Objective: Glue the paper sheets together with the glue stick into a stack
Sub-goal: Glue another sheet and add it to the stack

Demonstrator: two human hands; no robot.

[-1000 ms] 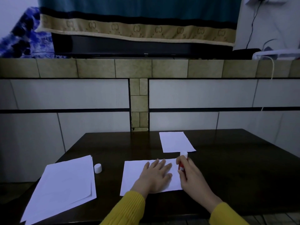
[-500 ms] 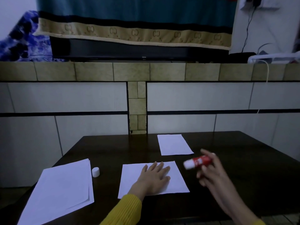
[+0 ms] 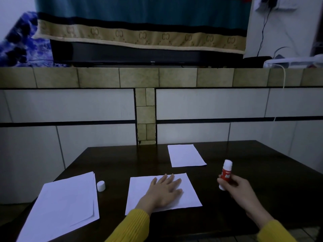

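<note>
A white sheet [image 3: 189, 191] lies in the middle of the dark table [image 3: 262, 172], near the front edge. My left hand [image 3: 165, 191] rests flat on it, fingers spread. My right hand [image 3: 239, 191] is to the right of the sheet, above bare table, and holds the uncapped red-and-white glue stick [image 3: 226, 173] upright with the glue end up. A pile of several white sheets [image 3: 64, 205] lies at the front left. Another white sheet [image 3: 186, 155] lies farther back. The white cap [image 3: 101, 186] stands between the pile and the middle sheet.
A tiled wall and ledge [image 3: 145, 77] rise right behind the table. Fabric [image 3: 139, 37] hangs above the ledge, and a white cable [image 3: 284, 79] drops at the right. The table's right half is bare dark wood.
My right hand lifted the glue stick off the middle sheet's right edge and carried it to the right, turning it upright. The left hand stayed flat on the sheet.
</note>
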